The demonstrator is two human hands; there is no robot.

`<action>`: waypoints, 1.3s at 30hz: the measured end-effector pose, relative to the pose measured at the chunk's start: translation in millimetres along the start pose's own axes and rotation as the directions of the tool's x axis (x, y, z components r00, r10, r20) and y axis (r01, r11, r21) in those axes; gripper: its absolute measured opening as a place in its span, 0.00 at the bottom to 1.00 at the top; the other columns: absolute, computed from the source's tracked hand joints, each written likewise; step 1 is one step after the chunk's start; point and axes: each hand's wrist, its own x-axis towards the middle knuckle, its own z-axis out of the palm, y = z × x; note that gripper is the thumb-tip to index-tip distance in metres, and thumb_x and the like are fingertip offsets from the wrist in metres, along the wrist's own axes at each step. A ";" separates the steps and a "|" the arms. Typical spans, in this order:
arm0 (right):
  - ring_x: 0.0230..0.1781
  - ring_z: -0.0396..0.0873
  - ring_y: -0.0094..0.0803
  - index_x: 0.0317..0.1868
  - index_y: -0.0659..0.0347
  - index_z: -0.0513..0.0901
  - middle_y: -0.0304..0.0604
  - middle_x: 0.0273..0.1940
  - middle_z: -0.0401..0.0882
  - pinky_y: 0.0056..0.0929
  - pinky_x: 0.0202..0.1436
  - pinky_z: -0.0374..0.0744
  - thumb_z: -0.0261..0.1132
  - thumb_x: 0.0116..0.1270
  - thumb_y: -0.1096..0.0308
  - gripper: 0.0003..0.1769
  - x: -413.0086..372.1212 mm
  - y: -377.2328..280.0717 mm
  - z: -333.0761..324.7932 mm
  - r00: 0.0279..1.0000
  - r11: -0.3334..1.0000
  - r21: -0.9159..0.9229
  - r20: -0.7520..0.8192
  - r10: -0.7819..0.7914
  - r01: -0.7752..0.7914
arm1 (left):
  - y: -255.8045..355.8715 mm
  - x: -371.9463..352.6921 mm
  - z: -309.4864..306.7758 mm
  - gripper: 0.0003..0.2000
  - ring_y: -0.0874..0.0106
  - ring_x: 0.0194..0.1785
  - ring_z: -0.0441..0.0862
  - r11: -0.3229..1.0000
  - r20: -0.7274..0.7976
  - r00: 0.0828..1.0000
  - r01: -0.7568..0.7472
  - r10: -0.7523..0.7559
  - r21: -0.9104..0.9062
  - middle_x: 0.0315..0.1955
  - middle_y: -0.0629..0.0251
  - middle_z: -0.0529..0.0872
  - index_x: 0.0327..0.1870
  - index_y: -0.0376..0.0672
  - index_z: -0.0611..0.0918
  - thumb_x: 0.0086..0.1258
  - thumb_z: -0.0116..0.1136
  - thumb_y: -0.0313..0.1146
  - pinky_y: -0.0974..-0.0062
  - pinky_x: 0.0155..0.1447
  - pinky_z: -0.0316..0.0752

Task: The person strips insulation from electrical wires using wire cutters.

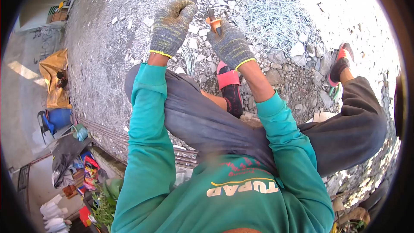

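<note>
My left hand [173,28], in a grey knitted glove with a yellow cuff, is closed above the gravel; whatever it may hold is too small to make out. To its right, my right hand [230,43], gloved the same way, is wrapped round orange-handled pliers [214,22], whose dark jaws point up and away from me. The two hands are apart. Below and between them, a small bundle of thin wires [188,60] lies on the stones. A large tangle of pale wire [278,21] spreads over the ground beyond my right hand.
Gravel and broken stones [108,39] cover the ground. My feet wear dark and red footwear [228,80]. Long rusty bars [103,131] run along the lower left. Farther left are a tan sheet [56,80], a blue container [59,118] and a green plant [101,205].
</note>
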 end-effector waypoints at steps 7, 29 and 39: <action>0.44 0.82 0.58 0.54 0.61 0.78 0.60 0.41 0.83 0.51 0.47 0.79 0.64 0.65 0.64 0.19 -3.4 -12.7 -3.0 1.000 1.000 -0.001 0.004 -0.028 0.028 | 9.2 -4.3 9.5 0.14 0.81 0.34 0.79 0.999 0.079 0.996 -0.028 0.032 -0.045 0.34 0.68 0.86 0.52 0.39 0.84 0.74 0.62 0.39 0.79 0.38 0.76; 0.33 0.83 0.54 0.44 0.58 0.85 0.56 0.31 0.83 0.46 0.35 0.79 0.66 0.68 0.50 0.19 10.4 35.4 13.2 0.980 0.986 0.143 -0.189 -0.063 0.091 | 21.0 -9.7 25.9 0.12 0.81 0.35 0.83 0.992 0.134 0.991 -0.012 0.029 -0.125 0.36 0.66 0.88 0.51 0.37 0.85 0.73 0.63 0.34 0.80 0.38 0.80; 0.35 0.83 0.54 0.46 0.57 0.85 0.55 0.34 0.85 0.47 0.38 0.80 0.65 0.68 0.51 0.18 15.9 44.3 7.4 0.999 0.991 0.131 -0.043 -0.008 0.014 | -4.7 -1.5 40.9 0.13 0.78 0.39 0.82 0.995 0.126 0.988 -0.092 0.085 0.046 0.39 0.63 0.89 0.52 0.37 0.85 0.73 0.62 0.35 0.77 0.43 0.78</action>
